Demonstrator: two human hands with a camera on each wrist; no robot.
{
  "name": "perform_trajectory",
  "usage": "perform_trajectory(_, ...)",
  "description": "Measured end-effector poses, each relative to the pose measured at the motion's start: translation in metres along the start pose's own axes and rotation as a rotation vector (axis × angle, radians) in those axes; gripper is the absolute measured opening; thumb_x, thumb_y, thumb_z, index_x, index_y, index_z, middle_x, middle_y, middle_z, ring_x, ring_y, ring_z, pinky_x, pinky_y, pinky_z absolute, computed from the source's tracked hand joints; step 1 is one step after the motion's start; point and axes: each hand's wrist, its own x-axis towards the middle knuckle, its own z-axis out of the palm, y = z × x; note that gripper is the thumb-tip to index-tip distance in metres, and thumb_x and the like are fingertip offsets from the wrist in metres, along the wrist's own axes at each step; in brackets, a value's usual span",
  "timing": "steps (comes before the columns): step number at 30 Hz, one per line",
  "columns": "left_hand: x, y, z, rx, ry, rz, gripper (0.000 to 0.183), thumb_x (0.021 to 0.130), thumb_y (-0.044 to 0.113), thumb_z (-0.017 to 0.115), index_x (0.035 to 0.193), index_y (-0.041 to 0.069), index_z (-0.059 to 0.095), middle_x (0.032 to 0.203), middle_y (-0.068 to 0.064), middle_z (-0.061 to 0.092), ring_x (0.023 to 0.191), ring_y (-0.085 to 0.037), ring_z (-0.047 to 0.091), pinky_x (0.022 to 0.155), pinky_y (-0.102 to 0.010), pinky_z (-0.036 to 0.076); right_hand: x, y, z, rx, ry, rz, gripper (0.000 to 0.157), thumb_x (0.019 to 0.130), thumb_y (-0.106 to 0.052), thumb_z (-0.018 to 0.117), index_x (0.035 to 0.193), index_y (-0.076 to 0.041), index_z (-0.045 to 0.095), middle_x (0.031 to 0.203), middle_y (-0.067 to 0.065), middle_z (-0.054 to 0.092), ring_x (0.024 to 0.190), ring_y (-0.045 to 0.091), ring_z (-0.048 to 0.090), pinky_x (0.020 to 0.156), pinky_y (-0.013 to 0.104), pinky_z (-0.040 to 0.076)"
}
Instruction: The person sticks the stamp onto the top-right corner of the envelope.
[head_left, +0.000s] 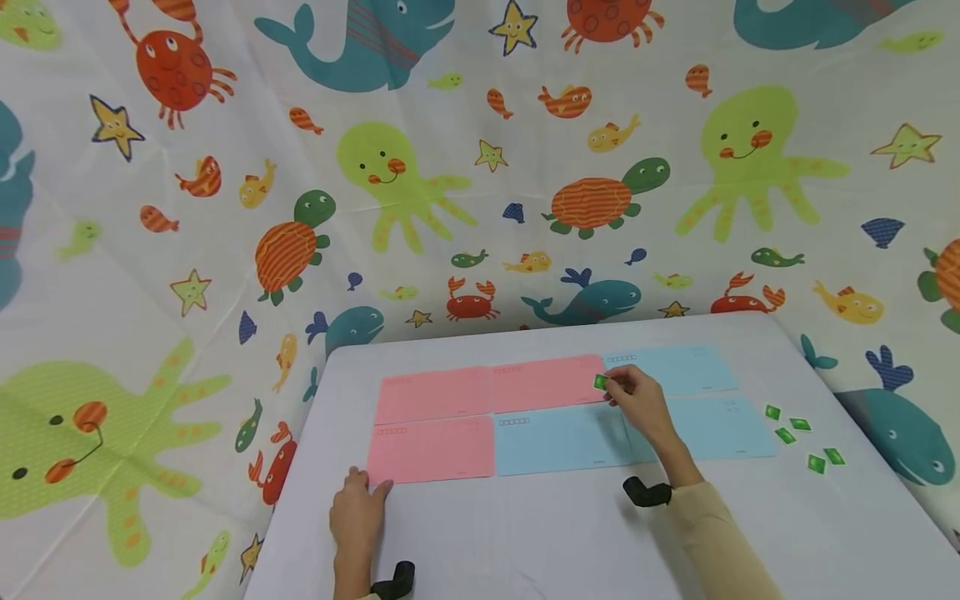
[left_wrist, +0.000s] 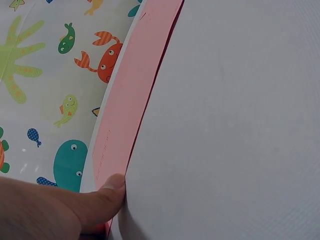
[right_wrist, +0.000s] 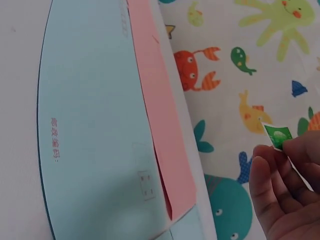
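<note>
My right hand (head_left: 637,400) pinches a small green stamp (right_wrist: 279,135) between thumb and fingers. In the head view it is above the right end of the back-middle pink envelope (head_left: 547,383), beside the back-right blue envelope (head_left: 697,368). At the near left, my left hand (head_left: 357,512) rests at the lower-left corner of the front pink envelope (head_left: 435,450). The left wrist view has its thumb (left_wrist: 116,183) on that envelope's edge; the other fingers are hidden there. A blue envelope (head_left: 558,442) lies to the right of the front pink one.
Another pink envelope (head_left: 431,396) lies at the back left, and another blue one (head_left: 720,429) at the front right. Several green stamps (head_left: 785,436) are scattered on the white table (head_left: 525,542) to the right. A sea-animal cloth (head_left: 450,192) hangs behind.
</note>
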Motion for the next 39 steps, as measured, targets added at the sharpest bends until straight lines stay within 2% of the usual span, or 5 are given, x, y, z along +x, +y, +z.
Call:
perform_trajectory(3,0.001,-0.001,0.000,0.007,0.013,0.007,0.052,0.088,0.019,0.074,0.123,-0.018,0.060,0.139,-0.040,0.046,0.129,-0.057,0.047,0.100,-0.068,0.044,0.001,-0.003,0.006,0.003,-0.007,-0.012,0.020,0.099,-0.016,0.062,0.113,-0.002,0.065,0.097,0.018,0.072,0.074,0.017,0.069,0.070,0.032,0.062)
perform_trajectory(9,0.002,0.000,0.000,-0.004,0.016,0.020,0.051,0.088,0.019,0.074,0.122,-0.016,0.061,0.138,-0.041,0.047,0.127,-0.058,0.048,0.099,-0.068,0.045,0.003,-0.008,0.016,0.039,-0.033,-0.013,0.020,0.099,-0.014,0.062,0.114,-0.001,0.064,0.098,0.019,0.071,0.076,0.024,0.070,0.072,0.040,0.062)
perform_trajectory(17,0.003,0.001,0.002,-0.030,0.026,0.015,0.049,0.089,0.019,0.074,0.122,-0.015,0.062,0.139,-0.039,0.047,0.128,-0.057,0.048,0.100,-0.068,0.045,0.006,-0.008,0.031,0.068,-0.070,0.003,0.023,0.098,-0.013,0.061,0.119,-0.003,0.063,0.098,0.016,0.067,0.077,0.019,0.069,0.068,0.018,0.057)
perform_trajectory(30,0.001,-0.001,-0.002,-0.031,0.019,-0.001,0.051,0.090,0.020,0.072,0.126,-0.014,0.061,0.141,-0.038,0.047,0.129,-0.057,0.047,0.102,-0.068,0.043,0.005,-0.011,0.070,0.111,-0.105,0.028,0.020,0.096,-0.010,0.062,0.115,-0.004,0.065,0.093,0.014,0.068,0.072,0.014,0.069,0.068,0.018,0.058)
perform_trajectory(39,0.003,-0.002,0.001,-0.024,0.008,-0.031,0.053,0.090,0.023,0.072,0.127,-0.013,0.060,0.142,-0.037,0.046,0.130,-0.057,0.046,0.103,-0.068,0.043,0.006,-0.022,0.097,0.154,-0.177,0.040,0.017,0.095,-0.008,0.063,0.112,-0.004,0.066,0.092,0.012,0.067,0.074,0.017,0.071,0.069,0.022,0.060)
